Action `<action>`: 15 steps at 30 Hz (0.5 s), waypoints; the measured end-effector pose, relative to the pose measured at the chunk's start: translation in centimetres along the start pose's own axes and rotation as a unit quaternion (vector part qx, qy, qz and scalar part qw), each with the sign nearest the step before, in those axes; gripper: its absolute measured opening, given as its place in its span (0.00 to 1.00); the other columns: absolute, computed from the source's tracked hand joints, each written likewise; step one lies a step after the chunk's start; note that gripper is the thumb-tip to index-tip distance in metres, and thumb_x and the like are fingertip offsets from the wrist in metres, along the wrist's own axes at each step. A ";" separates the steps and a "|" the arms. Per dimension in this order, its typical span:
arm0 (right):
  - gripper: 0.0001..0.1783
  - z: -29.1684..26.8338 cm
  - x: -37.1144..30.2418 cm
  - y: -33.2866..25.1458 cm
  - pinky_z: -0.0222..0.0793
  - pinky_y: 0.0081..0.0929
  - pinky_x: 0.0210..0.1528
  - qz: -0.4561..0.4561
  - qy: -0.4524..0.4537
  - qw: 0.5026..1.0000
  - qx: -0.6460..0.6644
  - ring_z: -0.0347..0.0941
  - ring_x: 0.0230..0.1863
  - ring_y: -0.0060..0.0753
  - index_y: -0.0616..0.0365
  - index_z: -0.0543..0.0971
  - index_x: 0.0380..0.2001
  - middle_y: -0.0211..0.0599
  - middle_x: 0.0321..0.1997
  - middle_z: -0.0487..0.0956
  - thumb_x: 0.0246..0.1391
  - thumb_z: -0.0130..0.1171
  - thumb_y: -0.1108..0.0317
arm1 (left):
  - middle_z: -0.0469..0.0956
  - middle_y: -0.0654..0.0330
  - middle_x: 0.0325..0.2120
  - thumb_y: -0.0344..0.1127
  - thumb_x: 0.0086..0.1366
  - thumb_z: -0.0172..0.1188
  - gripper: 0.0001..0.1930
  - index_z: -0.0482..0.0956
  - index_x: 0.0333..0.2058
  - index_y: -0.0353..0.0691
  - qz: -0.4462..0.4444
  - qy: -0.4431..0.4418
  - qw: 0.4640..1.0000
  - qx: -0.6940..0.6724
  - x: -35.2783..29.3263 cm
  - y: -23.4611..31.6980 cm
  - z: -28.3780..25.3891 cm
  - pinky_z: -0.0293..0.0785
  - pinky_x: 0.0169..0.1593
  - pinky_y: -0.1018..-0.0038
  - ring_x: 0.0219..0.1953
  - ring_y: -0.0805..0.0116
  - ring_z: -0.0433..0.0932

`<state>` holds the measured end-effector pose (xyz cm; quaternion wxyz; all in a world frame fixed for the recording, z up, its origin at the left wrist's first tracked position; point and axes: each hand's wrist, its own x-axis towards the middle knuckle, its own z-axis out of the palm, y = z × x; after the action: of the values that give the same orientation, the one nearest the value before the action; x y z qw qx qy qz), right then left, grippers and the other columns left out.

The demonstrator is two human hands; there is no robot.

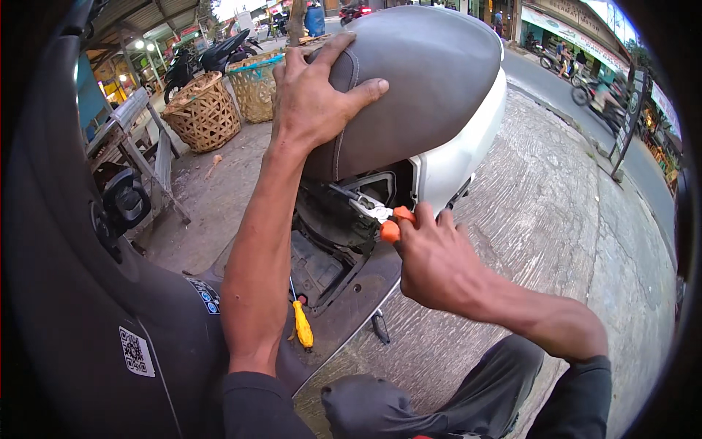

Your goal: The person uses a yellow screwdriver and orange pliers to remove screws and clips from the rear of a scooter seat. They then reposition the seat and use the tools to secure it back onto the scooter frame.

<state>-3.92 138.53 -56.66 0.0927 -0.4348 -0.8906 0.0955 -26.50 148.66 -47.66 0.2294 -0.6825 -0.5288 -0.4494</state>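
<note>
My left hand (311,102) lies with fingers spread on the brown-grey seat (420,73) of a scooter. In my right hand (439,260) are pliers (391,228) with orange handles, gripped from the right side. Their metal jaws point left into the dark cavity (333,216) under the front of the seat, next to the white side panel (468,150). What the jaw tips touch is too small to make out. On the scooter's floorboard, below the cavity, lies a screwdriver (302,325) with a yellow handle.
The scooter's dark front shield (139,314) rises close on the left. Woven baskets (203,113) and a wooden rack (139,143) stand beyond it. Rough concrete (541,241) spreads to the right, with a sign stand (629,121) near the road. Motorbikes (603,102) pass there.
</note>
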 end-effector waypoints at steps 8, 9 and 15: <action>0.16 -2.0 0.5 -0.1 0.76 0.42 0.43 0.077 -0.105 0.964 0.232 0.81 0.44 0.49 0.73 0.80 0.36 0.62 0.44 0.77 0.52 0.57 0.67 | 0.70 0.42 0.50 0.69 0.51 0.73 0.45 0.75 0.67 0.61 -0.010 -0.008 1.000 -0.011 -0.3 0.3 0.2 0.72 0.61 0.52 0.56 0.42 0.73; 0.16 -4.0 0.7 -0.8 0.77 0.40 0.43 0.127 -0.167 0.937 0.281 0.82 0.43 0.47 0.73 0.81 0.35 0.63 0.44 0.78 0.52 0.57 0.67 | 0.70 0.42 0.51 0.69 0.51 0.73 0.45 0.75 0.67 0.61 -0.013 -0.011 1.000 -0.004 -0.4 0.3 0.2 0.72 0.61 0.52 0.56 0.42 0.72; 0.22 -0.2 -0.6 -1.5 0.71 0.64 0.46 -0.002 0.056 0.988 -0.147 0.73 0.51 0.60 0.73 0.78 0.46 0.53 0.49 0.71 0.51 0.62 0.68 | 0.69 0.41 0.54 0.70 0.50 0.73 0.46 0.75 0.66 0.61 -0.021 -0.018 0.999 -0.016 -0.2 0.3 0.1 0.71 0.62 0.47 0.59 0.38 0.69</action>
<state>-4.67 137.19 -56.16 0.0775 -0.4469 -0.8891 -0.0613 -26.19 148.58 -47.83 0.1990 -0.6826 -0.5398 -0.4506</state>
